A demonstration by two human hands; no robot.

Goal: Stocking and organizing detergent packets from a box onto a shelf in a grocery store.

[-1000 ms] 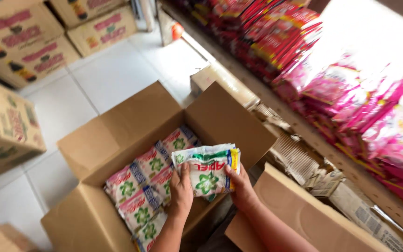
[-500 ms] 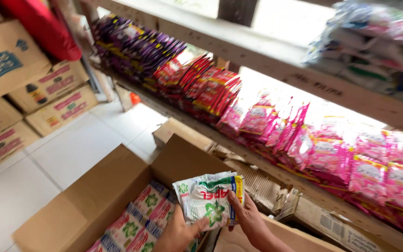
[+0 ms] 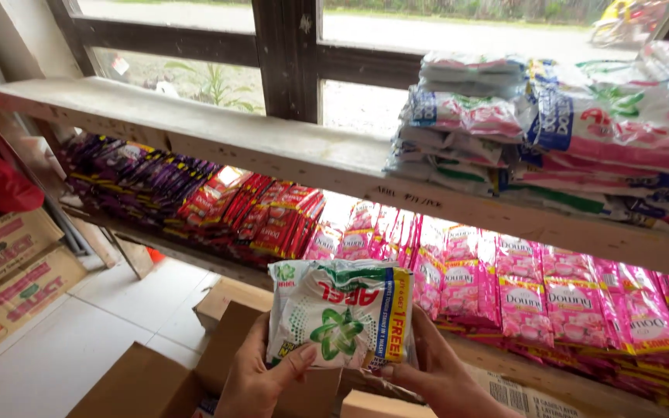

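Both my hands hold up a stack of white and green detergent sachets (image 3: 340, 312) with a yellow and blue strip on its right side. My left hand (image 3: 261, 373) grips the lower left of the stack, thumb across the front. My right hand (image 3: 431, 364) holds its right edge and underside. The stack is raised in front of a wooden shelf (image 3: 272, 151), just ahead of rows of pink sachets (image 3: 551, 298) on the lower level. An open cardboard box (image 3: 145, 383) lies below my hands at the frame's bottom.
Red sachets (image 3: 272, 217) and purple sachets (image 3: 129, 174) hang along the lower shelf to the left. Stacked pink, blue and white packs (image 3: 551, 131) lie on the upper shelf at right. Printed cartons (image 3: 9, 271) stand on the white tiled floor at left. A window is behind the shelf.
The stack of sachets has been lifted out of the box and up toward the shelves. My view has tilted up from the box and floor to the shelf and window.
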